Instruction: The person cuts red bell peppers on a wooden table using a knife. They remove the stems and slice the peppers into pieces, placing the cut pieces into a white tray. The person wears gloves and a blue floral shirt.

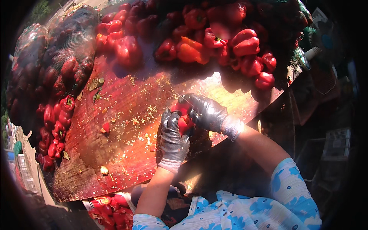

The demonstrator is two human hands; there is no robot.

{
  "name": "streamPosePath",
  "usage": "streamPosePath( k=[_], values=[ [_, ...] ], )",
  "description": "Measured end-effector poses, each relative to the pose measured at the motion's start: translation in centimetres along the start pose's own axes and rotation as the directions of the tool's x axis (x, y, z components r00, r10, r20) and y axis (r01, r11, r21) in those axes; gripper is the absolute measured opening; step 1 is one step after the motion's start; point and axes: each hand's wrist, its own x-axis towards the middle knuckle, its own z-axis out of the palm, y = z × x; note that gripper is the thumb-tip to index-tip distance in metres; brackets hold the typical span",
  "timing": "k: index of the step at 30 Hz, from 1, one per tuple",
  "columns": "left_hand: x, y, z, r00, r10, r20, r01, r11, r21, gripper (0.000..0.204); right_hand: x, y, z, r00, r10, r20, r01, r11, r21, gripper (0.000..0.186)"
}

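Both my hands wear dark grey coated gloves with pale cuffs and meet above the near edge of the wooden board (126, 96). My left hand (173, 138) is closed around a red bell pepper (185, 122), which shows between the two gloves. My right hand (207, 113) is curled against the pepper's right side, gripping a small knife (184, 99). Only its thin blade shows, pointing up and to the left; the glove hides the handle. Whether the blade touches the pepper I cannot tell.
Red bell peppers (245, 42) are heaped at the far side. Full mesh sacks (69, 50) stand at the left, with loose peppers (57, 119) beside them. Seeds and a core (104, 170) litter the board. Below its near edge sits a container of red pepper pieces (111, 211).
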Motion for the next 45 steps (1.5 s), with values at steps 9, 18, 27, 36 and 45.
streamPosePath(
  k=[9,18,27,36,45],
  values=[
    [-0.3,-1.8,-2.1,0.931,-0.361,0.049,0.327,0.769,-0.549,0.056,1.4,3.8,0.8,0.923,0.385,-0.019,-0.363,0.883,0.297,0.035],
    [0.2,-3.4,-3.9,0.865,-0.438,0.245,0.468,0.527,-0.709,0.054,-1.0,-1.8,0.5,0.950,-0.212,-0.231,0.157,0.960,-0.232,0.052],
    [0.3,-4.8,-3.6,0.939,-0.290,0.186,0.343,0.732,-0.589,0.074,2.7,-2.2,4.5,0.988,-0.088,0.131,0.102,0.989,-0.105,0.072],
    [0.5,-2.4,-3.8,0.913,-0.399,0.082,0.374,0.742,-0.556,0.061,3.9,-4.2,2.8,0.958,0.103,0.268,-0.077,0.991,-0.106,0.059],
    [1.0,-3.8,-3.5,0.880,-0.447,0.161,0.384,0.470,-0.795,0.056,5.2,-3.2,3.6,0.961,0.038,0.275,-0.004,0.992,-0.126,0.054]
  ],
)
